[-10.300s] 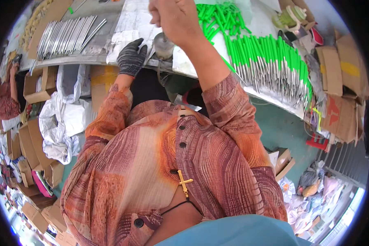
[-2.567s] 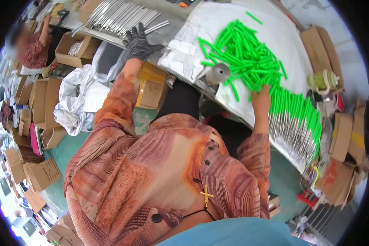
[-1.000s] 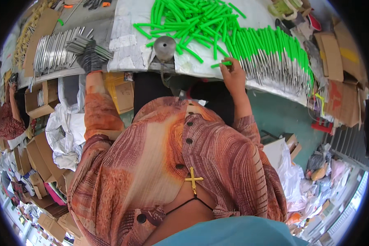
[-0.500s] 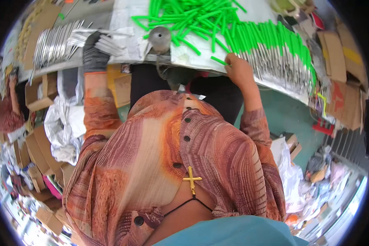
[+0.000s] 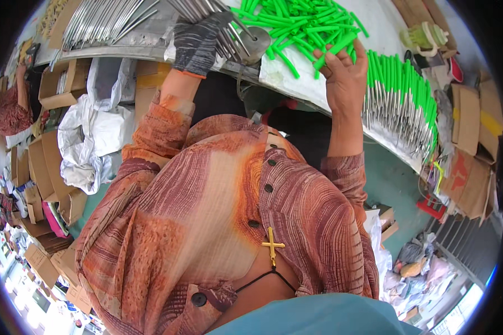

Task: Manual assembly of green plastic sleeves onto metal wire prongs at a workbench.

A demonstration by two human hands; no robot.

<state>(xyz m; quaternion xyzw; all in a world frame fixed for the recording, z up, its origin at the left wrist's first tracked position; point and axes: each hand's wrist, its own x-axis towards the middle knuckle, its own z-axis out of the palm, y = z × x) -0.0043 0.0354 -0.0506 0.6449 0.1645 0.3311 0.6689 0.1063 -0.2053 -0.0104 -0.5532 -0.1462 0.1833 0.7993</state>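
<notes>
My left hand [image 5: 198, 44], in a dark grey knit glove, is closed round a bundle of thin metal rods [image 5: 227, 43]. The bundle tilts beside a round metal fixture [image 5: 256, 46] with a hole in its top, mounted at the table edge. My bare right hand [image 5: 345, 75] pinches a short green tube [image 5: 336, 49] between thumb and fingers. It is above the near right side of a loose heap of green tubes [image 5: 302, 25]. To its right lies a long row of metal rods with green sleeves [image 5: 399, 95].
More bare metal rods [image 5: 98, 28] lie side by side at the far left of the table. A pale green jug-like container [image 5: 425, 38] stands at the back right. Cardboard boxes [image 5: 64, 84] and white sacks [image 5: 92, 134] are below on the left. Another person [image 5: 14, 109] is at far left.
My left hand has carried the rod bundle rightward to the round metal fixture. My right hand has moved from the table's front edge up to the green heap, with a green tube in its fingers.
</notes>
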